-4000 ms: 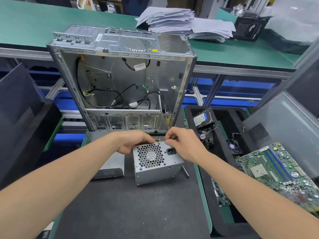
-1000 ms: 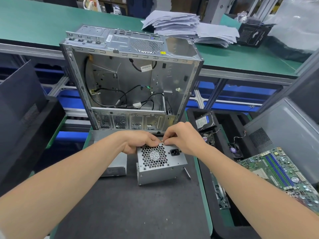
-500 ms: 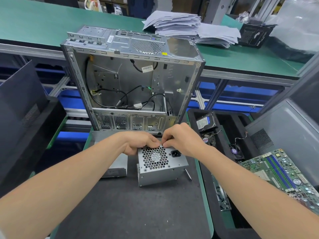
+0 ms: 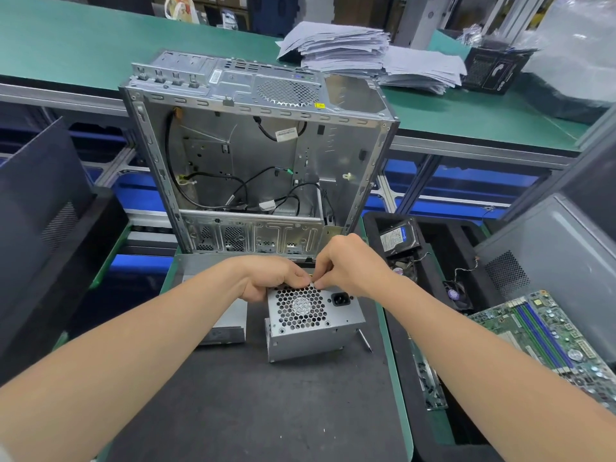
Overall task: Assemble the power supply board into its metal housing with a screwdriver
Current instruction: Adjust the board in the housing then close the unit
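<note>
Housing (image 4: 313, 331) grille faces up; left hand (image 4: 270, 278), right hand (image 4: 353, 268) seemingly pinch edge

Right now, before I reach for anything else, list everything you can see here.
power supply housing: one, silver, centre of black mat
computer case: one, silver, open, behind housing
metal box: one, silver, left of housing
slim tool: one, metallic, right of housing
paper stack: one, white, far green bench
hard drive: one, black, right-hand tray
motherboard: one, green, far right
left hand: one, grips housing's top edge
right hand: one, pinches at housing's top edge
</note>
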A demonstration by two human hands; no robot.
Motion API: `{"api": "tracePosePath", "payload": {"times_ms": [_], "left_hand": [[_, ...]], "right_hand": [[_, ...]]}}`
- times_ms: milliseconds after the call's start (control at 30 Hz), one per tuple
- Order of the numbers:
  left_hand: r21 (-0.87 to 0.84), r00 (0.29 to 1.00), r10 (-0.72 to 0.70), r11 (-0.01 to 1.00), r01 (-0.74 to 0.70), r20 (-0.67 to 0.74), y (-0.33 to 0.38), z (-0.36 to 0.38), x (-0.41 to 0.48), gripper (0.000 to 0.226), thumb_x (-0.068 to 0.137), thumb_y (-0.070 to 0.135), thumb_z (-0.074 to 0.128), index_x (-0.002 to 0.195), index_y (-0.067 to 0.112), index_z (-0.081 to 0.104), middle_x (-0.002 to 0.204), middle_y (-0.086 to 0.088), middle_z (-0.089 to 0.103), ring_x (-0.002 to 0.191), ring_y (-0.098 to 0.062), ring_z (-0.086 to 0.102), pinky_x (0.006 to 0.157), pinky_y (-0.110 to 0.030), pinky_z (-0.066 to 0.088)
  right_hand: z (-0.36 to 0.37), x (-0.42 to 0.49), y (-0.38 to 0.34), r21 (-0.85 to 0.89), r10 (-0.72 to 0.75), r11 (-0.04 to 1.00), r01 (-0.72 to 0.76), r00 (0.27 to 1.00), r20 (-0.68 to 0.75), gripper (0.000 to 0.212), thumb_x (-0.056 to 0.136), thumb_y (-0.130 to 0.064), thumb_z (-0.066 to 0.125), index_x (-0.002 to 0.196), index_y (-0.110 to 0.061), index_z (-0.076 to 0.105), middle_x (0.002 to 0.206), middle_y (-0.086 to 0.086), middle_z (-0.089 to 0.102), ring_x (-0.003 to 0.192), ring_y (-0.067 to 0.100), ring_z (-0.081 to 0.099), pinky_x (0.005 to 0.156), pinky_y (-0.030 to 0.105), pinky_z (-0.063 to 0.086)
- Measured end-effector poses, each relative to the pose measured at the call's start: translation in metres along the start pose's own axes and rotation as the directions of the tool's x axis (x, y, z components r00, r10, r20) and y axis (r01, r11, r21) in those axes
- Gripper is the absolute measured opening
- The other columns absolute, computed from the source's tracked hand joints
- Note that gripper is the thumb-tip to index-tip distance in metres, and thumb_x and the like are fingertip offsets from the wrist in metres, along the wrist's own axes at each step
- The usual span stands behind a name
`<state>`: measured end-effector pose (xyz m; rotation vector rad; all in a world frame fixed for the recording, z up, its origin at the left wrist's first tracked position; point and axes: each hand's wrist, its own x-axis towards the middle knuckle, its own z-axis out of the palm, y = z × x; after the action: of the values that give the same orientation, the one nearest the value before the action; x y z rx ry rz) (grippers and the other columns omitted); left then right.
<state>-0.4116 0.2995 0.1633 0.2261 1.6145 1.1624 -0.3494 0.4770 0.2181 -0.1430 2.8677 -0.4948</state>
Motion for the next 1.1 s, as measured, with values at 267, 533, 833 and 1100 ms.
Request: {"api": "tracePosePath", "payload": {"times_ms": [267,533,833,1100], "left_hand": [[0.040,0.999,-0.006,0.999,0.007,-0.035,0.001,0.002,-0.002,0.018,0.103,0.015,0.058,0.094,0.015,0.073,0.098,0.000,0.072,0.101,-0.022,0.059,0.107,-0.038,0.040],[0.098,0.997,-0.029,0.995,0.036,-0.066,0.002,-0.001,0.007,0.042,0.100,0.027,0.061,0.134,0.004,0.064,0.124,-0.009,0.067,0.108,-0.019,0.056,0.099,-0.031,0.041],[0.160,0.988,-0.084,0.982,0.105,-0.131,-0.001,0.000,0.010,0.047,0.091,0.054,0.069,0.129,0.026,0.067,0.146,0.004,0.056,0.135,-0.016,0.049,0.119,-0.041,0.033],[0.208,0.971,-0.074,0.970,0.122,-0.227,0.004,0.009,0.005,0.059,0.094,0.052,0.067,0.146,0.025,0.054,0.162,0.006,0.038,0.152,-0.022,0.031,0.124,-0.053,0.017]], "right_hand": [[-0.009,0.008,0.001,0.173,0.124,0.974,-0.146,0.983,0.134,0.013,0.077,-0.025,0.093,0.087,-0.023,0.085,0.088,-0.008,0.078,0.088,0.009,0.069,0.080,0.025,0.056],[-0.003,0.001,0.031,0.262,0.024,0.964,-0.034,0.999,0.044,0.011,0.078,-0.041,0.090,0.085,-0.036,0.083,0.081,-0.017,0.077,0.083,0.001,0.070,0.080,0.023,0.058],[0.062,0.003,0.097,0.172,0.421,0.888,-0.426,0.905,0.069,0.018,0.094,-0.038,0.072,0.090,-0.020,0.071,0.093,0.001,0.070,0.080,0.019,0.061,0.075,0.026,0.048],[0.096,0.007,0.103,0.057,0.378,0.923,-0.382,0.923,0.072,0.015,0.090,-0.026,0.068,0.102,-0.017,0.068,0.112,0.006,0.072,0.108,0.028,0.067,0.070,0.032,0.041]]}}
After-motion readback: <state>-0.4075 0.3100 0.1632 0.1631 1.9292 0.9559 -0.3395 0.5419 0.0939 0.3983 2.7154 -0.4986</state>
